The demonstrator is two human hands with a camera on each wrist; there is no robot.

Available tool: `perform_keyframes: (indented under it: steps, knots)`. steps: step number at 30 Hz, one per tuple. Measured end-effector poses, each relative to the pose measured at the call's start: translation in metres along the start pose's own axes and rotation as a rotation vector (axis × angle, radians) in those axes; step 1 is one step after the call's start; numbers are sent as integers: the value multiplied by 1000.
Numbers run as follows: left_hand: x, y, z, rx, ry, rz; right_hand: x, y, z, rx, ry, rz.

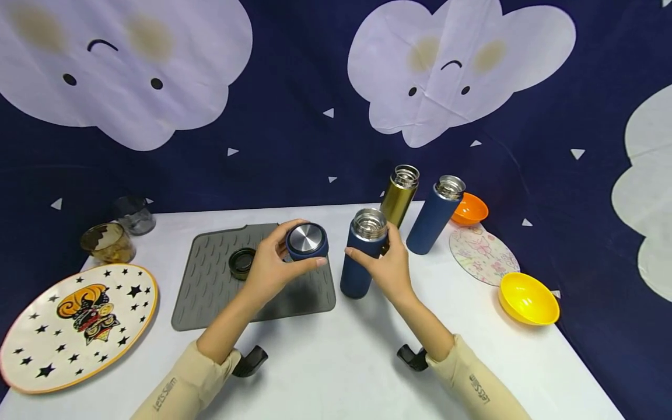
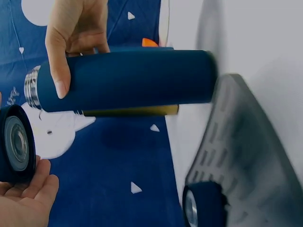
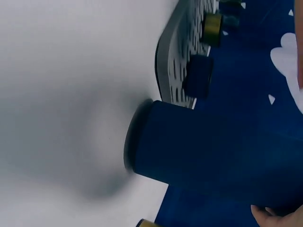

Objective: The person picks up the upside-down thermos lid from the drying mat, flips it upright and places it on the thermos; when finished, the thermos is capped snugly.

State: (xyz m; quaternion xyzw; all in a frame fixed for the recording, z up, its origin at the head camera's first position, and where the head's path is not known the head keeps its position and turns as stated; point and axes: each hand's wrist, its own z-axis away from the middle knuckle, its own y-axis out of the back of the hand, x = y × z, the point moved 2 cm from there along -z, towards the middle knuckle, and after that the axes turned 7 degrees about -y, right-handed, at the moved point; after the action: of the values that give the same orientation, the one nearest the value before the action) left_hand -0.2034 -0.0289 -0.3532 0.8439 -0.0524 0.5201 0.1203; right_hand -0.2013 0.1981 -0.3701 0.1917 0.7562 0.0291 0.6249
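My left hand (image 1: 273,259) holds a dark blue bottle lid (image 1: 307,240) with a shiny steel top, over the grey drying mat (image 1: 196,303). To its right, my right hand (image 1: 391,265) grips a blue bottle (image 1: 358,265) near its open steel neck, thumb in front. The left wrist view shows the underside of the held lid (image 2: 18,142) facing the bottle's mouth, a gap between them. On the mat lies a dark lid with a gold side (image 1: 242,262). A second blue lid (image 2: 206,205) sits there too, hidden behind the left hand in the head view.
Behind the gripped bottle stand an uncapped gold bottle (image 1: 397,198) and another uncapped blue bottle (image 1: 433,219). Orange (image 1: 471,210) and yellow bowls (image 1: 527,300) and a patterned round mat (image 1: 480,254) are at right. Left are a star-printed plate (image 1: 47,315), an amber glass (image 1: 108,244) and a clear glass (image 1: 135,217).
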Motion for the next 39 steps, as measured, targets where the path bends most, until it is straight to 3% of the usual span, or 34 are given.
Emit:
perform_keyframes:
  steps: [12, 18, 24, 27, 30, 33, 36, 39]
  knots:
    - [11, -19, -13, -11, -13, 18, 4, -2, 19, 5, 78, -9]
    - [15, -28, -22, -39, -56, 52, 5, -1, 20, 15, 96, -21]
    - [20, -49, -37, -49, -107, 72, 7, -3, 21, 12, 113, -36]
    - [19, -65, -47, -75, -140, 20, 8, -3, 22, 20, 112, -40]
    - [14, -78, -54, -132, -180, -86, 9, -4, 23, 26, 113, -40]
    - [8, -79, -58, -220, -235, -154, 9, -4, 24, 18, 126, -42]
    - [0, -71, -65, -357, -248, -54, 8, -4, 23, 3, 150, -34]
    - [-6, -63, -75, -507, -185, 87, 7, -4, 22, 6, 152, -22]
